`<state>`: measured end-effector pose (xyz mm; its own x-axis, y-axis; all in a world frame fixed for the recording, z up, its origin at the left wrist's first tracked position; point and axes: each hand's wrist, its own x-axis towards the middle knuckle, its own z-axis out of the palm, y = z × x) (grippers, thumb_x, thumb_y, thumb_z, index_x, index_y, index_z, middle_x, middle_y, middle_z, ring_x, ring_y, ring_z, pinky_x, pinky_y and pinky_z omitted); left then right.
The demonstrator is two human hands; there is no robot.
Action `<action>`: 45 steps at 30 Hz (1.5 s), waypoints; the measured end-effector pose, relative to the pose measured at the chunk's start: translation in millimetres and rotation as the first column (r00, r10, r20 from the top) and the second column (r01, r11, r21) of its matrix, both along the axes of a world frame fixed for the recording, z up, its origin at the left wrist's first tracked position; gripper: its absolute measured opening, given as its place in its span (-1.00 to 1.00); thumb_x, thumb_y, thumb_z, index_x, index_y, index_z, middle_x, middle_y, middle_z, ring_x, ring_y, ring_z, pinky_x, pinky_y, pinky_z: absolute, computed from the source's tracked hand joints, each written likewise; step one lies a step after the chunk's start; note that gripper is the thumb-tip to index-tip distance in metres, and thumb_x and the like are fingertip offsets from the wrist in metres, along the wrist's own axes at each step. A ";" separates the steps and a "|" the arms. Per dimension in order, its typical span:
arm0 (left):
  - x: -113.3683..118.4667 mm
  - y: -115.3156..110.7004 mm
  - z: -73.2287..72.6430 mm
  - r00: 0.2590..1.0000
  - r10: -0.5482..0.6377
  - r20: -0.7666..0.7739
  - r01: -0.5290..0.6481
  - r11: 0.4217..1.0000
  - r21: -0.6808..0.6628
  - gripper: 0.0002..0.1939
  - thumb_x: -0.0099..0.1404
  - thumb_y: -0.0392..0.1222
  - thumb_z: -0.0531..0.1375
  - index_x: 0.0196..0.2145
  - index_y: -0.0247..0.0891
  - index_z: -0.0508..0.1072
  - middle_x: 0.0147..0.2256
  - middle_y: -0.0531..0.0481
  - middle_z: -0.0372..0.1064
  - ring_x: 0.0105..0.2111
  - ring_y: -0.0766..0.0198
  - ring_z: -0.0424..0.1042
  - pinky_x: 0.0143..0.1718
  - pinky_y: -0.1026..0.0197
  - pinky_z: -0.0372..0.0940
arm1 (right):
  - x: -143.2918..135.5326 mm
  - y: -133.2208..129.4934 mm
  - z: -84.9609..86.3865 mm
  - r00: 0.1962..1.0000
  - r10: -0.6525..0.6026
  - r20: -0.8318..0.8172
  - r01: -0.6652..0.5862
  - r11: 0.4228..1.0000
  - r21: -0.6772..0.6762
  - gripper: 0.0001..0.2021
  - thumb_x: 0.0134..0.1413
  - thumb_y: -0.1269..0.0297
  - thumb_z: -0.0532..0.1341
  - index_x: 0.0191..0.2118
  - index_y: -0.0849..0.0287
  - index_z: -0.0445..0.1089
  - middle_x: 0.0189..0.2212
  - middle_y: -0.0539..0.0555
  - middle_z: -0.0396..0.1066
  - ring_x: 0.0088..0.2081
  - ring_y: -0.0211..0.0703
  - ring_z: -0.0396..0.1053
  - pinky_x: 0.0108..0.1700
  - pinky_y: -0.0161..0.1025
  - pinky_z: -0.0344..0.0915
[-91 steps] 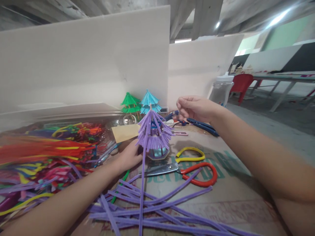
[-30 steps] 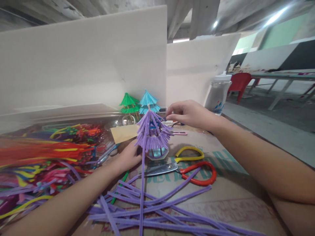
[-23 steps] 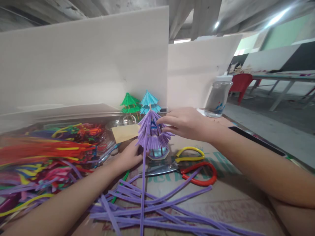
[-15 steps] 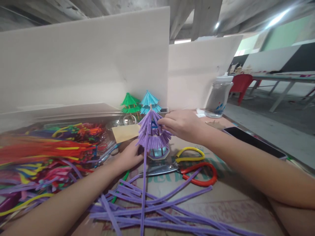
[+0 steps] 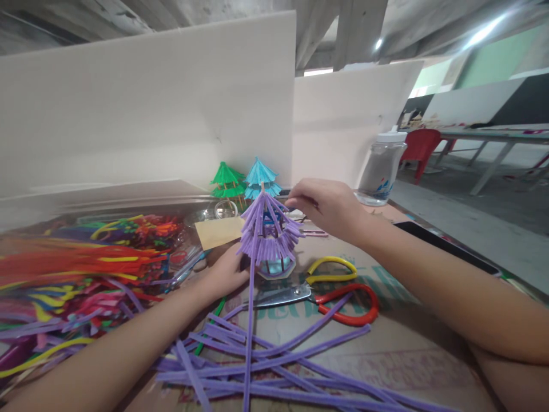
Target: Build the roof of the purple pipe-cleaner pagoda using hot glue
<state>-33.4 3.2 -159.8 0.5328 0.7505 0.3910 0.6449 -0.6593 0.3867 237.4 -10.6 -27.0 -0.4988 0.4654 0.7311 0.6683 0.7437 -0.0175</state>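
Observation:
A small purple pavilion model (image 5: pixel 273 247) made of pipe cleaners stands upright on the board, with two roof tiers and a pale blue base. My left hand (image 5: pixel 229 270) grips it from the left, low down; the fingertips are hidden behind it. One long purple pipe cleaner (image 5: pixel 251 320) hangs from its roof toward me. To the right of the upper roof, just apart from it, my right hand (image 5: pixel 328 207) is raised with its fingers curled and pressed together. Whatever may be pinched there is too small to make out. Scissors (image 5: pixel 300 293) with yellow and red handles lie before the model.
Loose purple pipe cleaners (image 5: pixel 274 357) cover the front. Bundles of coloured pipe cleaners (image 5: pixel 86 257) lie left. Behind stand a green pavilion model (image 5: pixel 227 177) and a blue one (image 5: pixel 257 174). A water bottle (image 5: pixel 381 171) and a phone (image 5: pixel 446 249) are at the right.
My right hand has drawn back from the purple roof, to the right and slightly up, leaving a gap. My left hand and the model have stayed in place.

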 end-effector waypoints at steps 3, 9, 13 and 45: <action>-0.2 -0.2 -0.1 1.000 0.001 -0.003 -0.001 1.000 0.009 -0.64 0.29 -0.19 0.19 0.03 -0.32 0.38 0.04 -0.23 0.41 0.08 -0.05 0.38 0.15 -0.12 0.27 | 1.6 1.0 1.3 0.999 0.043 -0.016 -0.043 0.999 -0.015 -0.78 0.33 0.25 0.10 -0.21 0.14 0.50 -0.28 0.07 0.55 -0.30 -0.20 0.41 -0.26 -0.28 0.18; 1.2 -2.4 2.9 0.999 -0.028 0.017 0.028 1.000 0.004 -0.66 0.34 -0.14 0.15 0.03 -0.31 0.38 0.05 -0.23 0.40 0.09 -0.04 0.37 0.17 -0.11 0.26 | -7.0 -4.4 -6.2 0.976 0.027 0.216 -0.058 0.988 0.141 -0.70 0.36 0.31 0.03 -0.16 0.16 0.53 -0.33 0.11 0.56 -0.32 -0.15 0.42 -0.32 -0.24 0.13; 0.3 -1.1 0.5 1.000 0.004 0.015 -0.003 1.000 -0.021 -0.64 0.29 -0.19 0.18 0.03 -0.33 0.40 0.05 -0.24 0.40 0.09 -0.07 0.37 0.17 -0.15 0.25 | -4.5 -4.8 -1.4 0.977 -0.054 0.205 0.043 0.997 0.058 -0.74 0.34 0.29 0.08 -0.16 0.16 0.54 -0.28 0.12 0.59 -0.28 -0.12 0.46 -0.32 -0.24 0.14; -0.6 -0.1 2.8 0.996 -0.067 0.054 0.067 0.998 0.012 -0.74 0.39 -0.05 0.12 -0.10 -0.25 0.46 -0.03 -0.16 0.47 0.04 0.00 0.42 0.15 -0.08 0.30 | 42.6 40.5 17.0 0.862 -0.023 -0.506 -0.285 0.804 -0.522 -0.77 0.21 0.11 0.23 -0.35 0.17 0.40 -0.29 0.09 0.54 -0.26 -0.21 0.43 -0.20 -0.27 0.33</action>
